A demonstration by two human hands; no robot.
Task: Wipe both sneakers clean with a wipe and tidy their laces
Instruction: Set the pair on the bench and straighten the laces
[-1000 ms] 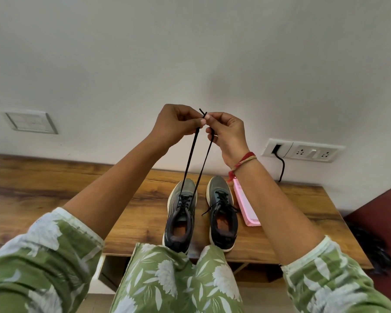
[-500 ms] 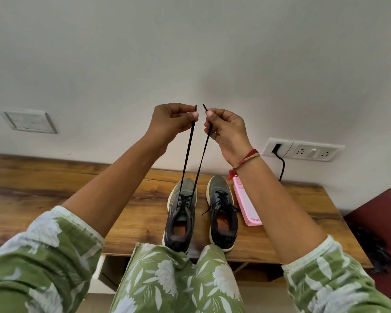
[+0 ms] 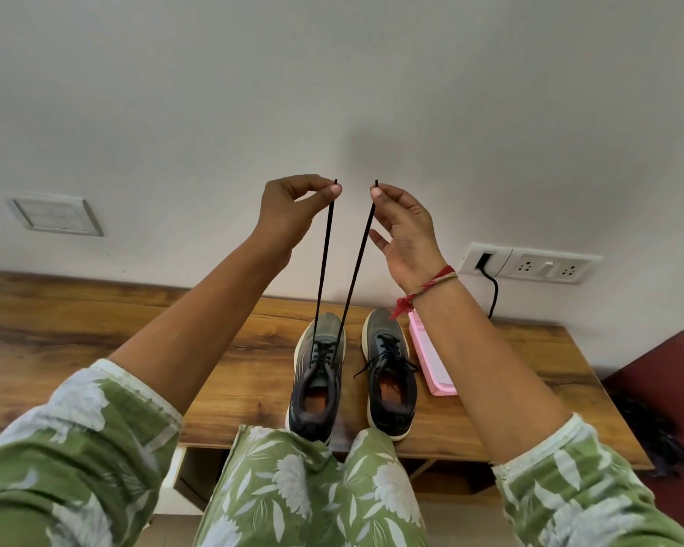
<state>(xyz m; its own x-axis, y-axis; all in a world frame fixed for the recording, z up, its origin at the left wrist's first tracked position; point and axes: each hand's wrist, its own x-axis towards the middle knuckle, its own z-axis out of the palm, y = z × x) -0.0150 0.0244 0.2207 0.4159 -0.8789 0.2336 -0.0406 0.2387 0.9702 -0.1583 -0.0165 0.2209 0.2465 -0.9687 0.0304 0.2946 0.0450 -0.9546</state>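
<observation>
Two grey-black sneakers stand side by side on the wooden table (image 3: 95, 349), toes toward the wall. The left sneaker (image 3: 317, 375) has both black lace ends pulled up taut. My left hand (image 3: 293, 209) pinches the left lace end (image 3: 324, 270) near its tip. My right hand (image 3: 405, 227) pinches the right lace end (image 3: 356, 270) near its tip, its other fingers spread. The two hands are raised high, a small gap between them. The right sneaker (image 3: 389, 373) has its laces tied loosely, ends lying to its sides. No wipe is visible.
A pink tray-like object (image 3: 431, 361) lies right of the right sneaker, partly behind my right forearm. A wall socket (image 3: 530, 264) with a black cable sits above the table's right end. A dark red object (image 3: 664, 388) stands at the right. My green floral knees are below the table edge.
My hands, which held the two lace tips together, have moved apart sideways. The laces now run up as two separate taut lines.
</observation>
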